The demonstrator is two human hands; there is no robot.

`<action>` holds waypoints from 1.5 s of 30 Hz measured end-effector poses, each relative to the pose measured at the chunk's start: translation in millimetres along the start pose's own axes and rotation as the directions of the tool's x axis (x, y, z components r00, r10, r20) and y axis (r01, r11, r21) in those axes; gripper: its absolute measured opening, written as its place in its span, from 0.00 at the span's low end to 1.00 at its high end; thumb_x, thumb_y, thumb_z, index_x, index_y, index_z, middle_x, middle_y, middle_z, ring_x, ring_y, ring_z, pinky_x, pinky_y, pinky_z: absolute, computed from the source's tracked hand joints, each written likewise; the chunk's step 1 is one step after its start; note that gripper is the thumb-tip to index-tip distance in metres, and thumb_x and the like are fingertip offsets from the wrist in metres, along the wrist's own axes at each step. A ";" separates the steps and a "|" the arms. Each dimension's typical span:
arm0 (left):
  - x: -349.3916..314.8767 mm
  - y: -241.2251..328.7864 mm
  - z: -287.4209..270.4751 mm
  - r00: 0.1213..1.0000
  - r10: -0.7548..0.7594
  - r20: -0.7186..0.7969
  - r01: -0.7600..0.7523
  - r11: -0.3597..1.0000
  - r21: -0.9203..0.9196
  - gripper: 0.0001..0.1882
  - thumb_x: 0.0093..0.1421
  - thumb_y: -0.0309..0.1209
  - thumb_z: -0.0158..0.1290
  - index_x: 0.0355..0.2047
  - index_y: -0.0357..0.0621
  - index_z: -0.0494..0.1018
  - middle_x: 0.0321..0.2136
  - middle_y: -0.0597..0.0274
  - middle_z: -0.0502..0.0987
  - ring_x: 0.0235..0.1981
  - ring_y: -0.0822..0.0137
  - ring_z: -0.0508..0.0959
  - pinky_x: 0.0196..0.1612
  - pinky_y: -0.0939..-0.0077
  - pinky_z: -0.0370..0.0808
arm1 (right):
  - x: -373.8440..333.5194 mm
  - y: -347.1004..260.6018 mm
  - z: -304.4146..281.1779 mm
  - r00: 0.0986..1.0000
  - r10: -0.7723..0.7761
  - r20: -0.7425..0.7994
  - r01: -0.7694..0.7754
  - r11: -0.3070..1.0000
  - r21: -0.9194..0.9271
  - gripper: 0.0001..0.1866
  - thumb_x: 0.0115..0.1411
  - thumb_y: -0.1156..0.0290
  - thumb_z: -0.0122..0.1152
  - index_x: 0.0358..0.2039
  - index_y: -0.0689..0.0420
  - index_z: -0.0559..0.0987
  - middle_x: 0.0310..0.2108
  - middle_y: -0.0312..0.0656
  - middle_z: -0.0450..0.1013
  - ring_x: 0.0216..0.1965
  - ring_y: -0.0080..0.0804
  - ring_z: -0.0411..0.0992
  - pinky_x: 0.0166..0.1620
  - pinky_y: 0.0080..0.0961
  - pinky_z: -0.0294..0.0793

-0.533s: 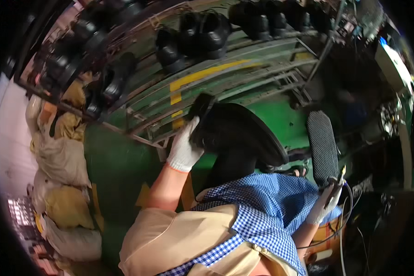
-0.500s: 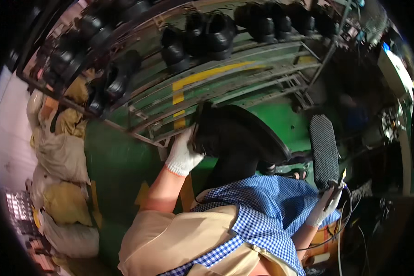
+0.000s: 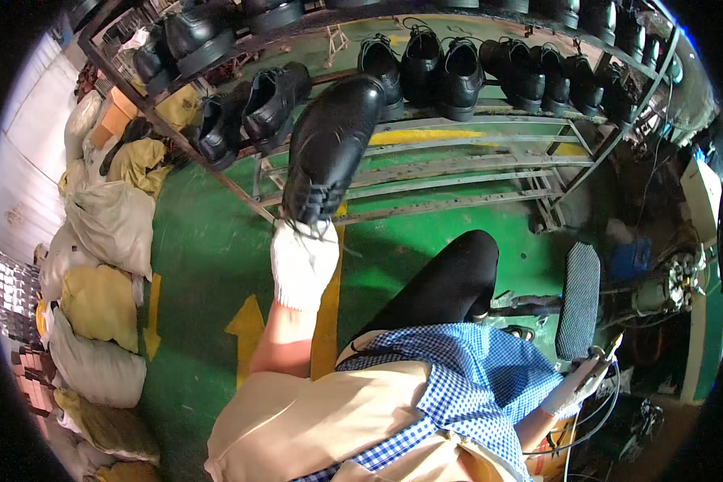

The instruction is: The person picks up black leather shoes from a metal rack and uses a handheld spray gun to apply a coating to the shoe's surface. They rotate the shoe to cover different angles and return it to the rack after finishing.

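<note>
My left hand (image 3: pixel 303 267), in a white knit glove, grips a black lace-up leather shoe (image 3: pixel 333 149) near its heel. The shoe's toe points away from me, at the front of a metal rack (image 3: pixel 458 207). Its laces hang down over the glove. At the lower right my right hand (image 3: pixel 572 392), also gloved, is closed around a slim hand tool (image 3: pixel 610 351) with a brass-coloured tip and a thin hose. A grey textured padded board (image 3: pixel 580 301) lies just beyond that hand.
Several black shoes (image 3: pixel 462 76) stand on the rack's shelves. White and yellow sacks (image 3: pixel 108 225) line the left side. Yellow arrows mark the green floor (image 3: pixel 209 257). Machinery (image 3: pixel 675 285) and a blue box (image 3: pixel 631 257) stand at the right.
The shoe has gone from lying sideways above my lap to pointing toe-first at the rack, my left wrist turning with it. My right hand and tool have shifted slightly right and down.
</note>
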State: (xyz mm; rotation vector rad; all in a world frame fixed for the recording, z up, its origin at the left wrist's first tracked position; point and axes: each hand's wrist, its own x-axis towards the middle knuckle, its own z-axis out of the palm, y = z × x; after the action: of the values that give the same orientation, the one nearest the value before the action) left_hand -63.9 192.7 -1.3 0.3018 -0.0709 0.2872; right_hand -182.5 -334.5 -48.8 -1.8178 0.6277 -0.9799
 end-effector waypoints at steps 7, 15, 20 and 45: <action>63.2 -11.5 31.8 0.991 0.021 -0.129 -0.068 0.928 -0.368 0.10 0.72 0.29 0.47 0.38 0.36 0.75 0.34 0.57 0.81 0.37 0.61 0.81 0.46 0.64 0.83 | -6.3 -3.2 -3.1 0.998 -0.059 0.000 0.059 0.998 -0.027 0.17 0.78 0.63 0.51 0.55 0.62 0.77 0.38 0.37 0.75 0.32 0.19 0.68 0.32 0.18 0.68; 160.9 -32.1 66.8 0.999 0.025 -0.024 -0.035 0.773 -0.634 0.12 0.73 0.30 0.46 0.40 0.37 0.78 0.37 0.56 0.84 0.42 0.58 0.84 0.50 0.62 0.84 | -11.2 -11.8 -7.6 0.996 -0.085 0.016 0.086 0.994 -0.071 0.17 0.78 0.63 0.51 0.54 0.63 0.77 0.36 0.36 0.75 0.30 0.18 0.67 0.29 0.17 0.67; 231.5 -28.4 102.3 0.970 0.040 -0.239 -0.187 0.751 -0.634 0.15 0.72 0.35 0.47 0.48 0.36 0.77 0.43 0.59 0.84 0.46 0.59 0.83 0.52 0.59 0.82 | -12.5 -11.3 -3.6 0.985 -0.172 0.019 0.173 0.982 -0.076 0.16 0.77 0.63 0.52 0.54 0.63 0.77 0.36 0.36 0.75 0.29 0.18 0.67 0.30 0.17 0.66; 177.7 51.4 119.1 0.884 -0.147 0.443 -0.418 -0.673 0.610 0.18 0.63 0.37 0.62 0.45 0.35 0.78 0.39 0.48 0.77 0.39 0.52 0.80 0.44 0.63 0.76 | -12.2 26.3 -10.0 0.997 -0.079 0.023 0.080 0.995 -0.065 0.16 0.76 0.66 0.54 0.56 0.64 0.75 0.38 0.35 0.74 0.34 0.19 0.68 0.36 0.18 0.68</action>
State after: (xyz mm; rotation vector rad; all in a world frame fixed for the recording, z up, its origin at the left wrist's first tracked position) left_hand 88.1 251.3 146.5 2.6533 -0.1864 0.6674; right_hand -197.7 -341.3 -74.6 -1.9211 0.5852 -1.0023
